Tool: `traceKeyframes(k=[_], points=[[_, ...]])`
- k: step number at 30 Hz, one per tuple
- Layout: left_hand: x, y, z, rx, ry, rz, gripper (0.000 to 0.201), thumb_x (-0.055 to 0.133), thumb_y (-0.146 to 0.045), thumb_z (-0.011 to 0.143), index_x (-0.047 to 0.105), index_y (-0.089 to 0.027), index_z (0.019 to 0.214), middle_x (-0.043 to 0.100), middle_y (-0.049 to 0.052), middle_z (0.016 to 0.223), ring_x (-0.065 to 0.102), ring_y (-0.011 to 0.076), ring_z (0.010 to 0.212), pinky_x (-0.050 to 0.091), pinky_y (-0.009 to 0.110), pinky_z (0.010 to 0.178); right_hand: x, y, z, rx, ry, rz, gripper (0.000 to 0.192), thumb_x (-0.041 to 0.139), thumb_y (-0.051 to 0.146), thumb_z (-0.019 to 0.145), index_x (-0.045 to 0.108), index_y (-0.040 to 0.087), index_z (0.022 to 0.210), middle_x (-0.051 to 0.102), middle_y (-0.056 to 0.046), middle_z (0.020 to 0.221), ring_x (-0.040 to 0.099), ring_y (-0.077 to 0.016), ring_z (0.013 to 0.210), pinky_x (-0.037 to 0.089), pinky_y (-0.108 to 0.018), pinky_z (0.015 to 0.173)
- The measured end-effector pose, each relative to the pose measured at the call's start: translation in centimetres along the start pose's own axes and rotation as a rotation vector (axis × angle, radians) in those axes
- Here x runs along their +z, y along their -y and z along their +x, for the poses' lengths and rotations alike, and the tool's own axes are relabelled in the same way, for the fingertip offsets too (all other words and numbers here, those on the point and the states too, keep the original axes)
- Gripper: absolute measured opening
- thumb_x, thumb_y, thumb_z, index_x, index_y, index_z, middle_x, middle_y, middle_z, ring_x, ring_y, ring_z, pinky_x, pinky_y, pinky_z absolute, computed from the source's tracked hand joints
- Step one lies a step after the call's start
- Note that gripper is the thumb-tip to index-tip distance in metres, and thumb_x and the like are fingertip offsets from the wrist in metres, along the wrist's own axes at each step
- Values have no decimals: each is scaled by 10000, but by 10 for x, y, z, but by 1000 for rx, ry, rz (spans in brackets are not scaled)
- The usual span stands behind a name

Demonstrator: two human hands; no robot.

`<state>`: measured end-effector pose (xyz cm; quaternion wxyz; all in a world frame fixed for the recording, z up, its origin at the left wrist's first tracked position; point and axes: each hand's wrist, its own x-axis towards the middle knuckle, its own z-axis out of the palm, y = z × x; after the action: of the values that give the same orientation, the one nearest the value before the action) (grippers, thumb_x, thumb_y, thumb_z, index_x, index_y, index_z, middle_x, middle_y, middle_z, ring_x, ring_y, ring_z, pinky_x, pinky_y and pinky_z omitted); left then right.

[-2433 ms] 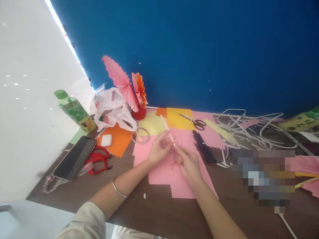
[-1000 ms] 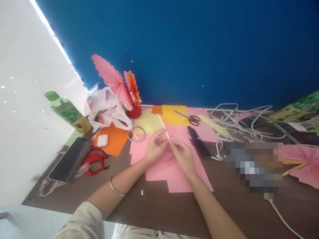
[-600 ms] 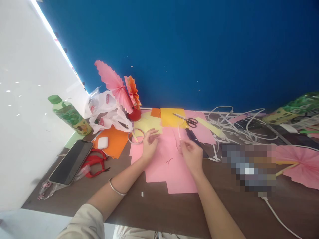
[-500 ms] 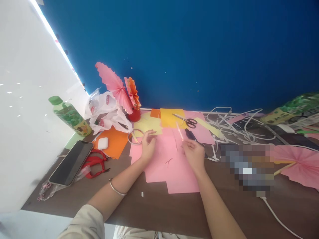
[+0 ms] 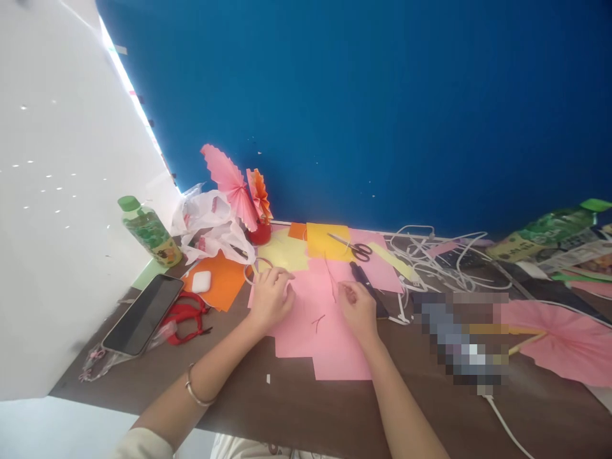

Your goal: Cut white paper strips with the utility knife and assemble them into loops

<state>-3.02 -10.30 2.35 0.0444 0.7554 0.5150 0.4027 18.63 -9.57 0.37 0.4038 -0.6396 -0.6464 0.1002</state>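
Observation:
My left hand is at the left edge of the pink paper sheets, partly covering a thin round ring that looks like a roll of tape. Its fingers are bent, with the thumb apart from them. Over the right side of the pink paper, my right hand has its fingertips pinched together; what they hold, if anything, is hidden. A thin reddish string lies just left of those fingertips. Between the hands rests a small knotted piece of red string. Scissors lie behind, across yellow paper.
On the left are a phone, red straps, a white earbud case, a bottle and a plastic bag. Pleated paper fans stand behind. White cables and a pink fan are at right.
My left hand has moved left and down, over the ring, with its fingers more bent. My right hand has shifted slightly left and down; the white strip at its fingertips no longer shows. The view has shifted.

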Motion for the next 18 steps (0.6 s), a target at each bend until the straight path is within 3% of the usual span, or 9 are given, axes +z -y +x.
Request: traceKeyframes(k=[4,7,12,15,18], points=[[-17,30,-17,-51,120,345,251,538,-248,782,601,-193,1019,566,116,1076,474,278,990,363,414,802,5,26,9,-138,238,-15,203,422,270,811,610,193,818,613,-52,822,562,-157,689,428,-271,652],[-18,47,-24,-103,202,353,188,524,-280,815,624,-198,951,558,110,1081,492,268,973,401,386,759,13,55,28,-227,478,-93,205,408,217,816,612,206,831,605,-49,903,580,-160,772,424,-263,675],[-14,54,-27,-24,167,235,168,462,-199,861,630,-199,866,594,79,970,548,211,868,424,346,734,53,82,69,-195,560,-151,207,444,180,800,610,169,923,598,-92,996,574,-181,884,408,-270,749],[-14,53,-29,-9,141,174,185,443,-151,860,621,-197,883,610,74,930,555,202,836,430,340,724,83,79,84,-160,591,-149,216,529,182,746,603,139,944,620,-108,962,588,-182,834,417,-262,704],[-15,52,-30,-23,144,105,233,418,-94,843,615,-203,908,620,69,947,560,195,820,434,329,714,103,73,90,-156,642,-124,135,541,133,705,611,152,818,649,-54,812,588,-147,726,412,-228,635]])
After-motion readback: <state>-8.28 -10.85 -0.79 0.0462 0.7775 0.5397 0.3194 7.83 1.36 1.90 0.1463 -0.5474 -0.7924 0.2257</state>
